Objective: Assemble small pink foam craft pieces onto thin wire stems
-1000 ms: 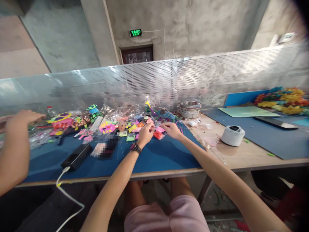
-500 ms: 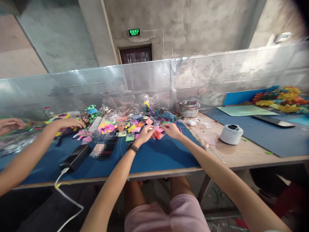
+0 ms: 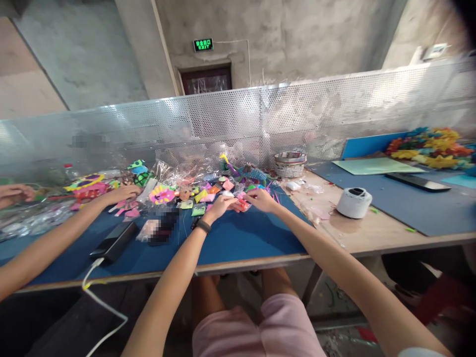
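Note:
A small red packet, looking like soft clay in clear plastic, is between my two hands over the blue table mat. My left hand pinches its left side, with a dark band on that wrist. My right hand has its fingers curled at the packet's upper right edge, thumb and fingertips close together. Just left of my hands lie several small coloured packets, among them a green packet and a yellow packet. Behind them stands a blue dotted clay figure.
A co-worker's hand reaches over clay figures at left; another hand is farther left. A black power bank with a white cable lies nearer. Rightward are a paper basket, a white roll and a dark tablet-like slab.
My left hand has moved slightly down onto the red packet, and my fingers are closer around it. The co-worker's hand has shifted right and lower. The view has tilted slightly.

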`<state>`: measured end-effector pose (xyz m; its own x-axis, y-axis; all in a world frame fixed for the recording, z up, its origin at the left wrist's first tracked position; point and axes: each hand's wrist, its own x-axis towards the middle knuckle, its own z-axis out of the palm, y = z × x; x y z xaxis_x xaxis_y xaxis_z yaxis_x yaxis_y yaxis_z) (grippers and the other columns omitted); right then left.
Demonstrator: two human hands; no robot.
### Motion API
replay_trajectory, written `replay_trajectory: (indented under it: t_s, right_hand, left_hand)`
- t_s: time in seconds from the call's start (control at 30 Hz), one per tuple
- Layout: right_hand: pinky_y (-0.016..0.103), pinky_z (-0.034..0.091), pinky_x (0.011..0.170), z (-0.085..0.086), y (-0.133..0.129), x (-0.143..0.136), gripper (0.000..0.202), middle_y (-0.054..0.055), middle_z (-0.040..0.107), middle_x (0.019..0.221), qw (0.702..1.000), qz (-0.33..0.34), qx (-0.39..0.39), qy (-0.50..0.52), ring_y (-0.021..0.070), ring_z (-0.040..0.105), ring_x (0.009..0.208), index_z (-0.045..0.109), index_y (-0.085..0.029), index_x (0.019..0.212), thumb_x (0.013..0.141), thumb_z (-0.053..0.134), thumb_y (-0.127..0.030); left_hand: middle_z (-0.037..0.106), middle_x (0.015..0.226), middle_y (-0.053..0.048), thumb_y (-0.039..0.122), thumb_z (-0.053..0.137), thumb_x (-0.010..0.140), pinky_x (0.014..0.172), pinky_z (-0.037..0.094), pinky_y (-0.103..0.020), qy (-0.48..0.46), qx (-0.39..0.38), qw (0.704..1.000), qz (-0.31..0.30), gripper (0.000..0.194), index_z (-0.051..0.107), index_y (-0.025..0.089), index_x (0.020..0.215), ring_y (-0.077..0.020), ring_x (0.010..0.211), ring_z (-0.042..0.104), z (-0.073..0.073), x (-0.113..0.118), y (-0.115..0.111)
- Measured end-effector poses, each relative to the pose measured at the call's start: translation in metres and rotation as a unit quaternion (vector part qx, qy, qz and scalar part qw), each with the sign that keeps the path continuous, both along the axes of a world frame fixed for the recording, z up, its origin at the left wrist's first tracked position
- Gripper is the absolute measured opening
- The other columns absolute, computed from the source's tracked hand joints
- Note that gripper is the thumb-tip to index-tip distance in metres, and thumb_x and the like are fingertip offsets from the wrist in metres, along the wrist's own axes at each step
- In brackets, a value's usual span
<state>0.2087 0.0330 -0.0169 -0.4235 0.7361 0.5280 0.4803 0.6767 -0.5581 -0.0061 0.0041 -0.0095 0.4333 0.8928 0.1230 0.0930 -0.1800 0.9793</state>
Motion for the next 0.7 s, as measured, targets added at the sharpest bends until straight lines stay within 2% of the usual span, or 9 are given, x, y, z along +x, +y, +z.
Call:
replay_trajectory:
  t_s: [0.1, 0.2, 0.33, 0.47, 0.57, 0.7]
  right_hand:
    - [0.025, 0.029, 0.055, -0.001, 0.000, -0.001, 0.050, -0.001, 0.048, 0.057, 1.000, 0.022, -0.001, -0.012, 0.0113, 0.041, 0.058, 0.053, -0.017, 0.059, 0.094, 0.045, -0.051]
    - [0.024, 0.029, 0.053, -0.001, 0.000, -0.004, 0.051, -0.002, 0.044, 0.057, 0.999, 0.040, -0.027, 0.005, 0.0105, 0.039, 0.057, 0.050, -0.017, 0.062, 0.094, 0.042, -0.056]
    - [0.022, 0.033, 0.046, 0.000, -0.001, -0.007, 0.051, -0.003, 0.045, 0.058, 0.985, 0.090, -0.132, 0.057, 0.0096, 0.039, 0.051, 0.053, -0.018, 0.070, 0.092, 0.045, -0.064]
    - [0.022, 0.039, 0.040, 0.000, -0.003, -0.008, 0.046, -0.005, 0.043, 0.055, 0.947, 0.127, -0.270, 0.117, 0.0076, 0.035, 0.042, 0.055, -0.019, 0.076, 0.089, 0.054, -0.063]
    - [0.023, 0.042, 0.038, -0.001, -0.005, -0.009, 0.041, -0.003, 0.050, 0.060, 0.919, 0.151, -0.333, 0.151, 0.0063, 0.034, 0.039, 0.057, -0.019, 0.080, 0.089, 0.057, -0.060]
    - [0.023, 0.047, 0.043, 0.000, -0.012, -0.014, 0.037, 0.002, 0.064, 0.076, 0.871, 0.181, -0.411, 0.200, 0.0084, 0.046, 0.045, 0.062, -0.021, 0.105, 0.090, 0.060, -0.054]
  left_hand:
    - [0.069, 0.066, -0.006, 0.054, 0.068, 0.079, 0.070, 0.054, -0.034, 0.010, 0.053, 0.998, 0.013, 0.040, 0.070, 0.014, 0.070, -0.0210, 0.066, 0.067, 0.001, 0.000, 0.000]
    - [0.064, 0.063, -0.003, 0.053, 0.067, 0.082, 0.064, 0.047, -0.028, 0.041, 0.154, 0.986, 0.054, 0.043, 0.065, 0.014, 0.064, -0.0160, 0.062, 0.059, 0.000, -0.002, 0.001]
    - [0.052, 0.056, 0.002, 0.052, 0.064, 0.085, 0.056, 0.035, -0.024, 0.074, 0.227, 0.965, 0.104, 0.046, 0.058, 0.014, 0.060, -0.0106, 0.055, 0.046, -0.001, -0.007, 0.004]
    - [0.057, 0.062, 0.000, 0.053, 0.063, 0.085, 0.059, 0.038, -0.025, 0.076, 0.229, 0.964, 0.114, 0.043, 0.062, 0.015, 0.067, -0.0133, 0.061, 0.050, -0.002, -0.007, 0.006]
    - [0.060, 0.067, -0.003, 0.054, 0.062, 0.085, 0.065, 0.044, -0.027, 0.060, 0.207, 0.970, 0.111, 0.042, 0.063, 0.015, 0.069, -0.0165, 0.069, 0.056, -0.001, -0.006, 0.006]
    - [0.059, 0.070, -0.002, 0.052, 0.064, 0.084, 0.071, 0.048, -0.028, 0.004, 0.161, 0.984, 0.079, 0.040, 0.059, 0.016, 0.068, -0.0164, 0.072, 0.057, -0.001, -0.005, 0.006]
